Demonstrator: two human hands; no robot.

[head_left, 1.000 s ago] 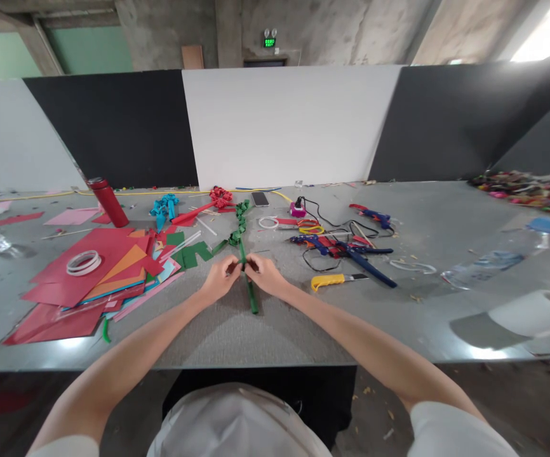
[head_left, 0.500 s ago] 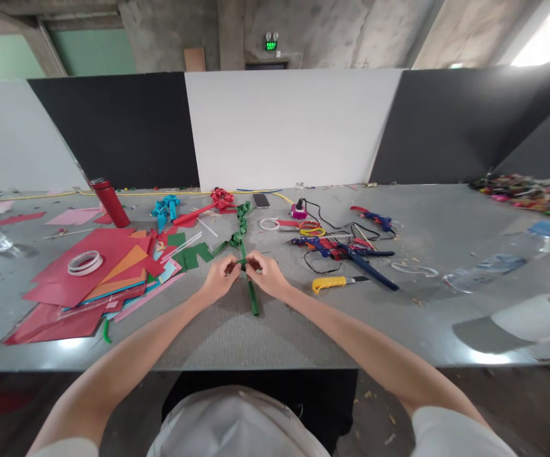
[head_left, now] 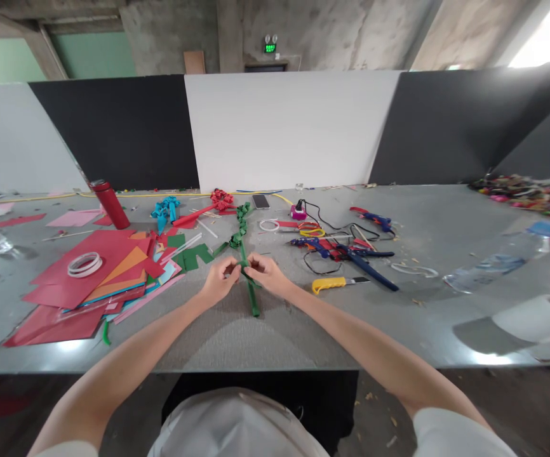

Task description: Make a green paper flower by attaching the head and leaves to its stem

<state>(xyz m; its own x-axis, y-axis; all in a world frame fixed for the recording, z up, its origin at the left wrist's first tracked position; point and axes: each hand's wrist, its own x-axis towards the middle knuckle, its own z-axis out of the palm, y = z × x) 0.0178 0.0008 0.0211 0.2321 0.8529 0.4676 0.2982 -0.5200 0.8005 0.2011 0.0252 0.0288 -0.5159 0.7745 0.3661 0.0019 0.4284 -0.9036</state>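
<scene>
Both hands meet at a green paper strip (head_left: 252,297) in the middle of the table. My left hand (head_left: 221,278) pinches it from the left, and my right hand (head_left: 266,274) pinches it from the right, fingertips nearly touching. The strip's rolled lower end points toward me. Beyond my fingers, a curled green paper piece (head_left: 241,222) lies in line with the strip. Cut green paper (head_left: 190,256) is to the left of it. What exactly lies between the fingertips is partly hidden.
Stacked red paper (head_left: 79,263) with tape rolls and a red bottle (head_left: 110,204) stand left. To the right are a yellow knife (head_left: 329,284), blue-handled tools (head_left: 373,270), a plastic bottle (head_left: 494,266) and a white roll (head_left: 536,317). A phone (head_left: 260,201) lies behind.
My fingers have shifted slightly at the strip, and a bit of green paper now shows below my right fingertips. Both hands keep their pinch.
</scene>
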